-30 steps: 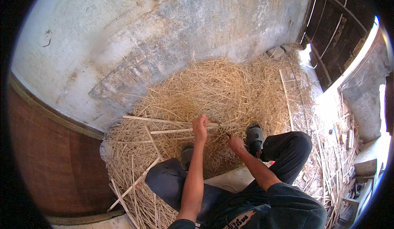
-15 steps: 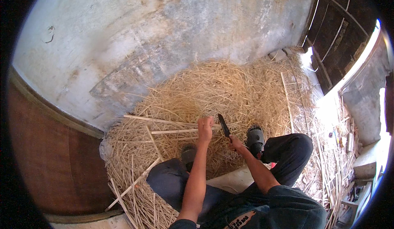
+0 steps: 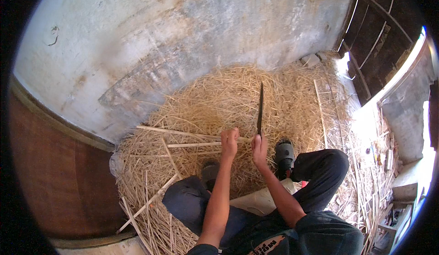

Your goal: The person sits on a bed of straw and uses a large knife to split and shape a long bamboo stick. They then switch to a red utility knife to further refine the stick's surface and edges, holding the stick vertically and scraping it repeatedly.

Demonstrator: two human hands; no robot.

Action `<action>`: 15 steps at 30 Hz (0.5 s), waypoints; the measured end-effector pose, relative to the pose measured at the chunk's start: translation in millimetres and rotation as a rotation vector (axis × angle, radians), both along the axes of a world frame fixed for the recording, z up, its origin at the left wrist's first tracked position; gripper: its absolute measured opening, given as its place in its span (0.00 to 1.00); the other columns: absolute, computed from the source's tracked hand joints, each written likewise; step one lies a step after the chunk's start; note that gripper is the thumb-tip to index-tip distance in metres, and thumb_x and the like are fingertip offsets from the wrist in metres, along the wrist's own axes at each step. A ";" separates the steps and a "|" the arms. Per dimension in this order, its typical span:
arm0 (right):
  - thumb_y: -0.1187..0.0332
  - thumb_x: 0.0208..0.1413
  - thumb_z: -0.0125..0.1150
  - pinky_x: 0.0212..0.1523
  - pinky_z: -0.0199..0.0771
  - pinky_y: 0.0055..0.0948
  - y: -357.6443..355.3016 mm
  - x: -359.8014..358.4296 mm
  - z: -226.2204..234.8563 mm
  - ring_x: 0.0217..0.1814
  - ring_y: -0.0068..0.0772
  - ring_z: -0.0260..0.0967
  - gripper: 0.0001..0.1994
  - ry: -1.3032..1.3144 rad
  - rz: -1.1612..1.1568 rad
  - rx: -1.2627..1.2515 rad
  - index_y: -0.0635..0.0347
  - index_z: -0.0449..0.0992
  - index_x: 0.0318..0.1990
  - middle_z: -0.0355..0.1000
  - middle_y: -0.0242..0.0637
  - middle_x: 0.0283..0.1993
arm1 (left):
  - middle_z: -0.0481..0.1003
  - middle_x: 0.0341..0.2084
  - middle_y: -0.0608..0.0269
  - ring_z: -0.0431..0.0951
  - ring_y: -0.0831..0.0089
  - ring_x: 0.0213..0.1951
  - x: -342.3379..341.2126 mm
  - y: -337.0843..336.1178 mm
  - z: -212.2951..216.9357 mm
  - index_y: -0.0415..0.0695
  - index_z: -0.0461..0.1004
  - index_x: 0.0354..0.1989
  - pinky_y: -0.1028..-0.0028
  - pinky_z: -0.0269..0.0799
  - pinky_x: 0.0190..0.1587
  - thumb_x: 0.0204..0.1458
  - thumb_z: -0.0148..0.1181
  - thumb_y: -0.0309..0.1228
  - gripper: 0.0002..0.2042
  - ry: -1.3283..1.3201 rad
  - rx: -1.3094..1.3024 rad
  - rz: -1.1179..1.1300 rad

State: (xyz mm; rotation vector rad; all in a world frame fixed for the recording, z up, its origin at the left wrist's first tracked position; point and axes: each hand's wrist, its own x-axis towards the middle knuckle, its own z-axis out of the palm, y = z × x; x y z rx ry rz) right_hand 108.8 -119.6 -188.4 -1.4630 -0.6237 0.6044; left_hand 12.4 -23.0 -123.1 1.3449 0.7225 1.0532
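Note:
My left hand (image 3: 229, 143) is closed in a fist above the shavings. A pale flat strip, like split bamboo (image 3: 194, 145), shows on both sides of this fist and looks gripped in it; the fingers hide the exact hold. To its right, my right hand (image 3: 259, 149) is wrapped around the handle of a long dark-bladed knife (image 3: 261, 108). The blade stands up, pointing away from me toward the wall, apart from the strip. Between my legs and under my right forearm lies a pale, smooth piece (image 3: 256, 201), partly covered.
Loose straw-like shavings (image 3: 238, 90) are heaped against the stained wall (image 3: 192, 35). Long pale strips (image 3: 153, 204) lie at my left, more sticks (image 3: 366, 195) at my right. My sandalled feet (image 3: 284, 153) rest among the shavings. A brown panel (image 3: 59, 168) stands at far left.
My right hand has moved up and away from me, swinging the knife from slanting left near the left fist to nearly straight ahead. My left hand has barely moved.

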 end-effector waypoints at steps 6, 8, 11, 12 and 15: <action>0.46 0.74 0.41 0.44 0.70 0.53 -56.1 -1.6 -173.5 0.36 0.52 0.71 0.28 -0.174 0.358 -0.646 0.68 0.70 0.54 0.73 0.50 0.31 | 0.45 0.16 0.68 0.42 0.74 0.22 1.7 6.0 -10.4 0.48 0.49 0.19 0.63 0.41 0.31 0.65 0.51 0.35 0.22 -0.132 -0.029 0.010; 0.45 0.74 0.40 0.44 0.70 0.56 -69.3 2.1 -186.5 0.35 0.55 0.72 0.30 -0.155 0.489 -0.836 0.69 0.70 0.55 0.73 0.53 0.32 | 0.46 0.16 0.68 0.42 0.73 0.22 -8.5 -3.6 -6.4 0.48 0.50 0.19 0.62 0.41 0.32 0.65 0.51 0.34 0.22 -0.113 -0.082 0.027; 0.44 0.75 0.39 0.38 0.71 0.55 -53.6 9.4 -204.0 0.30 0.54 0.70 0.30 -0.260 0.475 -0.864 0.68 0.70 0.53 0.72 0.50 0.31 | 0.46 0.17 0.68 0.42 0.72 0.22 -11.9 8.4 3.7 0.48 0.49 0.20 0.62 0.40 0.34 0.64 0.51 0.34 0.21 -0.106 -0.112 0.010; 0.43 0.75 0.39 0.35 0.71 0.54 -54.6 13.6 -212.1 0.28 0.51 0.69 0.29 -0.254 0.508 -0.865 0.67 0.70 0.51 0.72 0.47 0.30 | 0.45 0.17 0.68 0.42 0.72 0.22 -9.5 9.9 8.5 0.49 0.49 0.20 0.61 0.39 0.35 0.64 0.51 0.34 0.21 -0.107 -0.115 0.001; 0.43 0.75 0.39 0.31 0.70 0.48 -55.4 16.3 -214.5 0.26 0.41 0.68 0.28 0.636 0.379 -0.602 0.64 0.70 0.49 0.71 0.41 0.29 | 0.44 0.18 0.68 0.42 0.72 0.23 -15.1 8.2 8.3 0.49 0.48 0.21 0.61 0.39 0.36 0.64 0.51 0.33 0.21 -0.087 -0.056 -0.056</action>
